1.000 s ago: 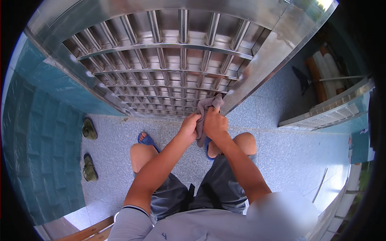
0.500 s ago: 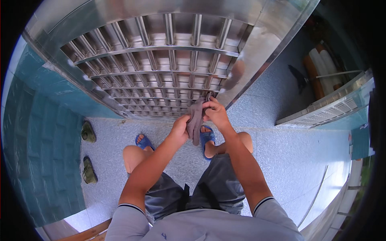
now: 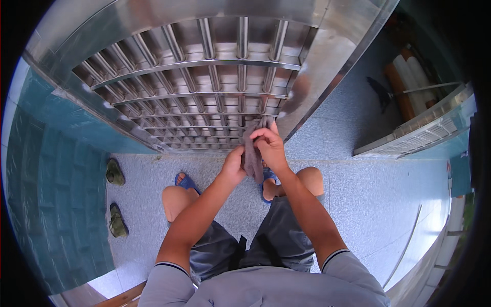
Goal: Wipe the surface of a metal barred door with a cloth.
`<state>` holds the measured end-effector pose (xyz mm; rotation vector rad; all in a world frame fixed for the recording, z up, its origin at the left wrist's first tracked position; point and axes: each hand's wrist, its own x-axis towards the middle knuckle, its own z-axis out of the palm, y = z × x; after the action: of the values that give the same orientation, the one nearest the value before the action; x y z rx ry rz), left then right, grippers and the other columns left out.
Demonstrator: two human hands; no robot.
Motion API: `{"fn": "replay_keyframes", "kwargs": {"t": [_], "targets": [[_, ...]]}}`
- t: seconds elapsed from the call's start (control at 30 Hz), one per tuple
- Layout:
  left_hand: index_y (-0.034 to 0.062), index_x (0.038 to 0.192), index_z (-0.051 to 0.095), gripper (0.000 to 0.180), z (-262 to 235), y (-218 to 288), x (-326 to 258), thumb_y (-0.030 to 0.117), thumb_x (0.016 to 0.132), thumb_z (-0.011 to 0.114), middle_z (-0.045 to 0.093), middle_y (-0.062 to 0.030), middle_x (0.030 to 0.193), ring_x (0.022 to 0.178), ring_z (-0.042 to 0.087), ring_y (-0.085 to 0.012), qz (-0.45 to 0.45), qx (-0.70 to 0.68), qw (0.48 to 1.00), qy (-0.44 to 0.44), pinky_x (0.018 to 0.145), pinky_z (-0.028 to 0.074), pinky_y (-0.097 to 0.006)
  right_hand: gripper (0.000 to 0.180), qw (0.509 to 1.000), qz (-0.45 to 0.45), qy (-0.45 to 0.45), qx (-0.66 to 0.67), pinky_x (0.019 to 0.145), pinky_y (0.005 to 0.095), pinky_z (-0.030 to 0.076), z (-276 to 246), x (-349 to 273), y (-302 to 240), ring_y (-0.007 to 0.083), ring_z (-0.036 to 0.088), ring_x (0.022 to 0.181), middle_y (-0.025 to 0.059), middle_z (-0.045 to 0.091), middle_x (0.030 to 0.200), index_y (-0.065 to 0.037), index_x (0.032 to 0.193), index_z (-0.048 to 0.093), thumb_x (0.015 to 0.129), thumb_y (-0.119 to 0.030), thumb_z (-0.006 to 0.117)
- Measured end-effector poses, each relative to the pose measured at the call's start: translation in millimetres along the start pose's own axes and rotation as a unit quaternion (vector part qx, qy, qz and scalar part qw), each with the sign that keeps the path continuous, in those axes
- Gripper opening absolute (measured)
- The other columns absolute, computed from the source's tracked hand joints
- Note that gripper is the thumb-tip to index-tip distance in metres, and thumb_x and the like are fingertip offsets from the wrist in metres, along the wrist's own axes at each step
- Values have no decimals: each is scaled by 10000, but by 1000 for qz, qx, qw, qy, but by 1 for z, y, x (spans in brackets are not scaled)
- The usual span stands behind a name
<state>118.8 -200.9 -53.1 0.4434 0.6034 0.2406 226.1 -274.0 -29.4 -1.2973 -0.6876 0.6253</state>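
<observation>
Between my hands hangs a greyish-brown cloth [image 3: 252,161], bunched at the lower right part of a stainless steel barred door [image 3: 204,64]. My left hand [image 3: 234,165] is closed on the cloth's left side. My right hand [image 3: 271,151] pinches its upper part, with the index finger bent over the fabric. The cloth's top end lies against the door's bars near the right frame. What part of the bars it covers is hidden behind the fabric and my fingers.
A doorway opens to the right of the door, with white and orange rolls [image 3: 406,82] inside. Green shoes [image 3: 115,172] stand by the teal tiled wall [image 3: 51,194] at left. My feet in blue slippers [image 3: 186,182] rest on the speckled floor [image 3: 368,204].
My right hand has shifted slightly, its fingers curling further over the cloth. The cloth's upper end now spreads higher against the bars, covering the spot where a dark bit showed before.
</observation>
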Motion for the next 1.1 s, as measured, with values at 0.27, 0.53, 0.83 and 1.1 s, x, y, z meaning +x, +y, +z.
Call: {"fn": "replay_keyframes", "kwargs": {"t": [0.27,0.53,0.83,1.1], "targets": [[42,1071,537,225,-14,-7,10,146,882,471,601,-79,1045,962,586,-198,-3,7,998,70,869,460,-344,156,835,-108,-56,-537,654,353,520,-5,-5,1,255,636,734,161,467,1242,-53,827,641,698,-43,553],[19,1070,531,227,-9,-5,9,128,879,472,597,-86,1040,953,582,-193,8,3,998,63,852,464,-334,274,696,-45,-79,-712,596,366,524,15,-2,-20,282,661,741,294,447,1209,20,915,554,706,-151,598],[10,1109,511,252,-8,-1,7,96,878,457,587,-98,1071,987,580,-196,11,21,998,64,858,472,-337,236,761,25,-41,-647,604,367,523,16,11,-7,288,660,711,241,467,1222,-27,898,599,717,-178,602],[14,1108,484,255,-36,-15,-11,96,867,468,582,-116,1047,938,606,-217,1,21,994,111,818,513,-351,174,921,183,-166,-302,543,305,499,3,-16,12,178,607,578,80,621,781,-81,891,659,775,-161,557]]}}
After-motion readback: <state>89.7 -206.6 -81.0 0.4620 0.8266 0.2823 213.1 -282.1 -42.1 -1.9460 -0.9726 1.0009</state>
